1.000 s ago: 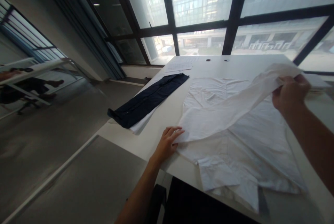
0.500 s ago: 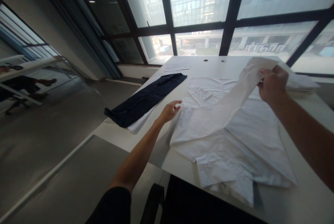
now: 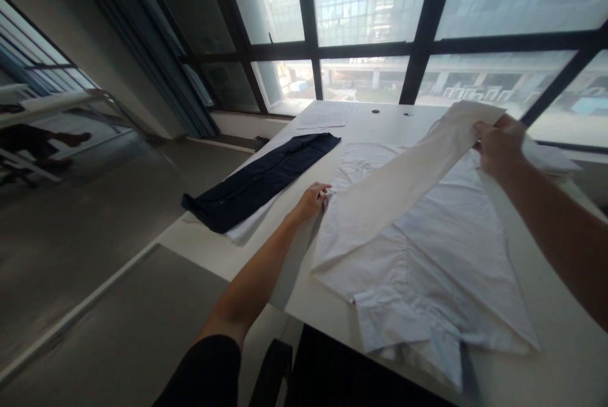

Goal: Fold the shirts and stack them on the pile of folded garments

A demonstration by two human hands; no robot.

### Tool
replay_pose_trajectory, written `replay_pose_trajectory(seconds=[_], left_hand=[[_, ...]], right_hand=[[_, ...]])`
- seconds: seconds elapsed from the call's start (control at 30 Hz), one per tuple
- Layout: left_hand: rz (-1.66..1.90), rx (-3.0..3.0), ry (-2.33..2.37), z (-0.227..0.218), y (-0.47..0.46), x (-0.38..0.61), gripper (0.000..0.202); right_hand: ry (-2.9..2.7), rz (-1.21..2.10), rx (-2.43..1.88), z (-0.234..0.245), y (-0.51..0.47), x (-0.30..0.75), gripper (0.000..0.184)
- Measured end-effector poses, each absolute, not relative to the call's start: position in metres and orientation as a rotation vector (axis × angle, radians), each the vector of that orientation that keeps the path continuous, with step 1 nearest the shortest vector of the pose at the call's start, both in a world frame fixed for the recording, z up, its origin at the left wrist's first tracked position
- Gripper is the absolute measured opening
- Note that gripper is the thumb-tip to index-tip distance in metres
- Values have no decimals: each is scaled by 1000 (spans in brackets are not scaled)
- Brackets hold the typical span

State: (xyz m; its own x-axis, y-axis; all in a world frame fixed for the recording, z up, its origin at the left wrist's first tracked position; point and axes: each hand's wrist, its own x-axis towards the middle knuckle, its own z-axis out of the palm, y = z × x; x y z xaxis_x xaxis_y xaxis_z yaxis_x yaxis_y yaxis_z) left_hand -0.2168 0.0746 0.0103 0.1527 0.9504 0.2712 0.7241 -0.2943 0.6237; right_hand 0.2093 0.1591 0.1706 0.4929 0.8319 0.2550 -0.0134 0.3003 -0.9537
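A white shirt (image 3: 441, 255) lies spread flat on a white table (image 3: 266, 249). My right hand (image 3: 498, 144) is closed on the cuff end of its long sleeve (image 3: 403, 185), holding the sleeve stretched diagonally above the shirt body. My left hand (image 3: 312, 199) rests at the shirt's left edge, fingers curled and pinching the fabric near the shoulder. The collar (image 3: 394, 325) points toward me at the table's near edge.
A folded dark navy garment (image 3: 256, 182) lies on white cloth at the table's left side. Sheets of paper (image 3: 325, 119) sit at the far end near the windows. A stack of white fabric (image 3: 551, 157) lies behind my right hand. A dark chair back (image 3: 342, 375) stands below.
My left hand has moved from the near hem up along the shirt's left edge. My right hand has drawn the sleeve left and slightly up, pulling it taut.
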Motion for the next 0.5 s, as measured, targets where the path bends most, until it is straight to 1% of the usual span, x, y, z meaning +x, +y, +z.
replay_pose_trajectory(seconds=[0.1,0.17,0.33,0.5], left_hand=[[915,2174,1617,24,54,-213,33],[873,2217,1606,33,28,-209,29],[635,2078,1598,42,-63,-205,18],[605,1969,1690,33,-121,-207,25]], right_hand=[[-808,687,-1252,142,174,217,29],[-759,723,-1328,122,183,223,29],[-744,799,-1419,82,196,235,24],[-760,780,-1433,53,202,242,25]])
